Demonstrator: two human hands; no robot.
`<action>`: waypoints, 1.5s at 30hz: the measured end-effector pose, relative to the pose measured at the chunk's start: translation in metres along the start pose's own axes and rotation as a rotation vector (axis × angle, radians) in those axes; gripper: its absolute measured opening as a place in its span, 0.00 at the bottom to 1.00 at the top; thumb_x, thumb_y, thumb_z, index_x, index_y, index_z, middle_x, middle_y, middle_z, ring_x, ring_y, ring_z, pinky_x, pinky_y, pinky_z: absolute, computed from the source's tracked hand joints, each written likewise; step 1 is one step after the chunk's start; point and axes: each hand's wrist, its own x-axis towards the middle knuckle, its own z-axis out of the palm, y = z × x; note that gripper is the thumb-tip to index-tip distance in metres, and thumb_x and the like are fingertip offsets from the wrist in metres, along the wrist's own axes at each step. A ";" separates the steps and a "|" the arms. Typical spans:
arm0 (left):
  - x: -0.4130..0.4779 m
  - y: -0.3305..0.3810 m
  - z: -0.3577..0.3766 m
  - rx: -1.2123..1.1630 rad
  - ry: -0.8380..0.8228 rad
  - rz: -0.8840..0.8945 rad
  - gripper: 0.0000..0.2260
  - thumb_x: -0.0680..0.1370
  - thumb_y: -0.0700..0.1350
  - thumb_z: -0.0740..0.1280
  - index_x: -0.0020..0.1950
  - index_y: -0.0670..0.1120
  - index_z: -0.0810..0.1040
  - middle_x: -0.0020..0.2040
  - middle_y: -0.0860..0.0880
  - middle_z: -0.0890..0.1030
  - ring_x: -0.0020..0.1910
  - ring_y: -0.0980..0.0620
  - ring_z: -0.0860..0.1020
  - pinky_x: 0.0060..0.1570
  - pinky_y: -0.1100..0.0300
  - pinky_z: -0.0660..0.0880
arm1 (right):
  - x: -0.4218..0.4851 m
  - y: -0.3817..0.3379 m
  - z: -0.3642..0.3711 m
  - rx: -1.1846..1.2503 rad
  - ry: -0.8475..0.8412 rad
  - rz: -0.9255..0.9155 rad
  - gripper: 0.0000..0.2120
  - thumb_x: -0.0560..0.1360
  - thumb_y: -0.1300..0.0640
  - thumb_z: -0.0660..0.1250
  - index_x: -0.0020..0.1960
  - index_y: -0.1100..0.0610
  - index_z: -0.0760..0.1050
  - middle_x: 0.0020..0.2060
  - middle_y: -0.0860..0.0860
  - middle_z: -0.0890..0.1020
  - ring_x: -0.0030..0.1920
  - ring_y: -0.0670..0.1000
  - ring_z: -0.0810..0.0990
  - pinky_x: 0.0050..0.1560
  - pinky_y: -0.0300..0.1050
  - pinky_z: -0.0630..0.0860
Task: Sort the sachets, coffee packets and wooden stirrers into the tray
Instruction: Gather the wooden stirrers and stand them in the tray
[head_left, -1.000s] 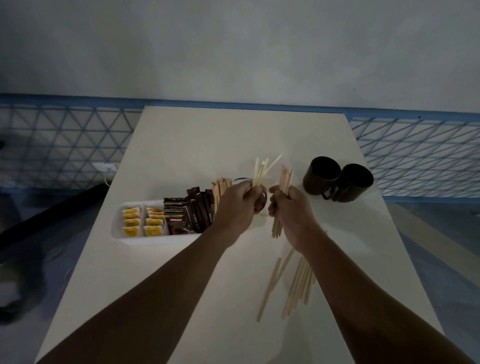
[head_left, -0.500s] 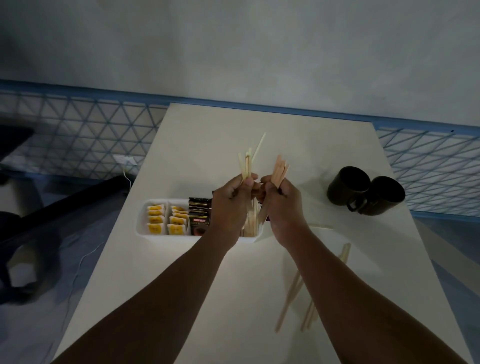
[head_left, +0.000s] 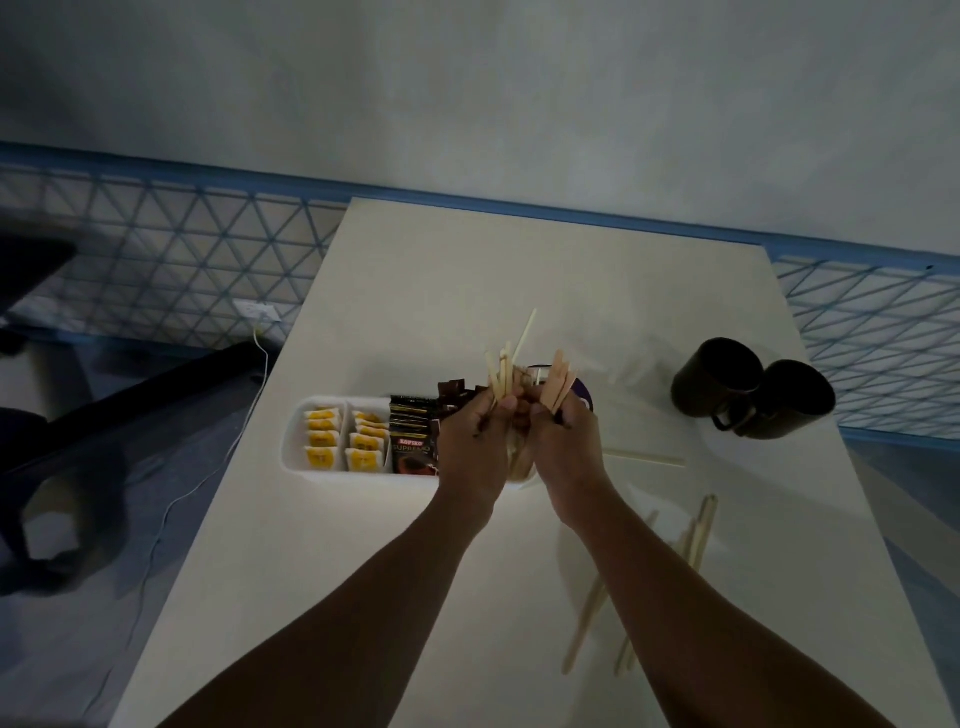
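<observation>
My left hand (head_left: 475, 441) is clamped on a bundle of wooden stirrers (head_left: 501, 371) and my right hand (head_left: 566, 447) is clamped on a second, shorter bunch (head_left: 556, 384), both grips held close together over the right end of the white tray (head_left: 291, 441). The yellow sachets (head_left: 345, 441) sit in the tray's two left compartments and the coffee packets (head_left: 413, 436) stand just to their right, at about 9 o'clock from my hands. My worry is the splay: the sticks fan out unevenly above my fingers, so if I loosen either grip before the lower ends are seated, some could tip over the rim onto the worktop (head_left: 467, 270) or slide in among the packets. More stirrers (head_left: 696, 535) lie loose on the worktop at 4 o'clock, one at 3 o'clock (head_left: 644, 458), and my forearm could sweep them off. Two dark mugs (head_left: 748, 395) stand well apart at 2 o'clock.
</observation>
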 end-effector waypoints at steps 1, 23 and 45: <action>0.000 0.001 0.000 0.012 0.008 0.002 0.10 0.81 0.43 0.64 0.48 0.55 0.83 0.46 0.47 0.85 0.50 0.47 0.83 0.54 0.46 0.80 | 0.000 -0.001 -0.001 -0.031 0.015 -0.012 0.15 0.79 0.66 0.59 0.58 0.56 0.80 0.48 0.52 0.86 0.49 0.51 0.85 0.47 0.46 0.82; 0.005 -0.008 0.002 0.410 0.031 0.129 0.06 0.80 0.44 0.66 0.50 0.44 0.80 0.42 0.55 0.80 0.41 0.63 0.78 0.36 0.72 0.70 | 0.029 -0.071 -0.008 0.023 0.077 -0.127 0.07 0.78 0.57 0.69 0.50 0.57 0.85 0.40 0.41 0.84 0.43 0.39 0.80 0.42 0.28 0.73; 0.013 -0.007 0.003 0.637 0.189 0.231 0.08 0.79 0.42 0.66 0.41 0.42 0.80 0.34 0.50 0.81 0.32 0.57 0.78 0.36 0.65 0.71 | 0.032 -0.072 -0.041 0.096 0.384 -0.226 0.06 0.79 0.53 0.68 0.48 0.53 0.82 0.33 0.46 0.82 0.32 0.47 0.77 0.36 0.44 0.75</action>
